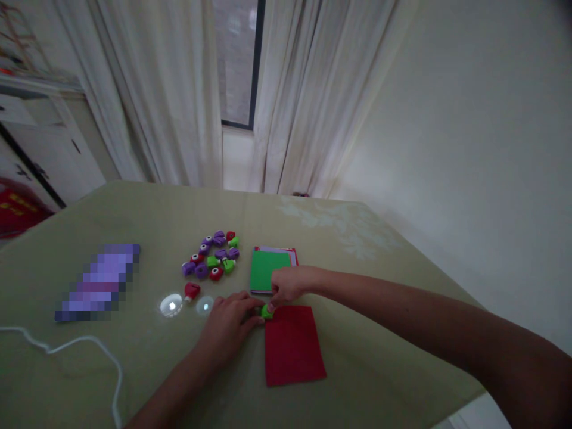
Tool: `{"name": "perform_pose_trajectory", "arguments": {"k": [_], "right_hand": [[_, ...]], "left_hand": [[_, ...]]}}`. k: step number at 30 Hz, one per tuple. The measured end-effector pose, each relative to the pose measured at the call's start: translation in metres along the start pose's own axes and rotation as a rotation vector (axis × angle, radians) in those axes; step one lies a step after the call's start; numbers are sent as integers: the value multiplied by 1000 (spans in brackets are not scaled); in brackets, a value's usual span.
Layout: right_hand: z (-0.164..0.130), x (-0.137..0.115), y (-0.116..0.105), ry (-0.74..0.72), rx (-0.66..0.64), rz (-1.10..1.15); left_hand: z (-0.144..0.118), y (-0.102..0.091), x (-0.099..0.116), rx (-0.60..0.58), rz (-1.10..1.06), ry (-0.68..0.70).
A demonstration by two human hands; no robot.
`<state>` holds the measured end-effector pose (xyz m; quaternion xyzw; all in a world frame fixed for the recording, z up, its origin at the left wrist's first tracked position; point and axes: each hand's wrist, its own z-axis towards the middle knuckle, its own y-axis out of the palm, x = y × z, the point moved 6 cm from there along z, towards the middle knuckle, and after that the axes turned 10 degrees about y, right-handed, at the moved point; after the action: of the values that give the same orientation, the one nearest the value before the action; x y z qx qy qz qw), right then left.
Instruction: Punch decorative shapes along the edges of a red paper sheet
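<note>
My left hand (229, 319) rests low over the table, with thumb and fingers closed at the left side of a small green plastic piece (267, 311). From the right, my right hand (288, 285) reaches in, its fingers closed on the same piece. That piece sits at the upper left corner of a red square sheet (294, 345). Just behind my right hand lies a stack of coloured square sheets with a green sheet (268, 266) on top, partly covered by that hand.
Several small purple, red and green plastic pieces (214, 253) lie clustered left of the stack. A single red piece (192, 291) is near two clear round discs (171, 305). Farther left are a blurred-out purple object (99, 283) and a white cable (84, 339).
</note>
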<state>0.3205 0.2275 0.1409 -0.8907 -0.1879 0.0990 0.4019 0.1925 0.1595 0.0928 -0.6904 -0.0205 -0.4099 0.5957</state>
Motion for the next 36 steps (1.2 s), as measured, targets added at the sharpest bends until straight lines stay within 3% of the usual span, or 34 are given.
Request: {"name": "perform_pose_trajectory", "arguments": {"k": [18, 25, 30, 32, 36], "right_hand": [[3, -1, 7, -8, -30, 27], [2, 10, 12, -8, 7, 167], [-7, 31, 15, -93, 159, 479], [-12, 44, 17, -91, 305, 671], [-22, 60, 33, -39, 609, 833]], "left_hand": [[1, 3, -4, 13, -7, 9], [0, -2, 0, 11, -7, 11], [0, 1, -3, 21, -9, 26], [-1, 2, -4, 31, -4, 21], [-2, 3, -7, 47, -14, 8]]}}
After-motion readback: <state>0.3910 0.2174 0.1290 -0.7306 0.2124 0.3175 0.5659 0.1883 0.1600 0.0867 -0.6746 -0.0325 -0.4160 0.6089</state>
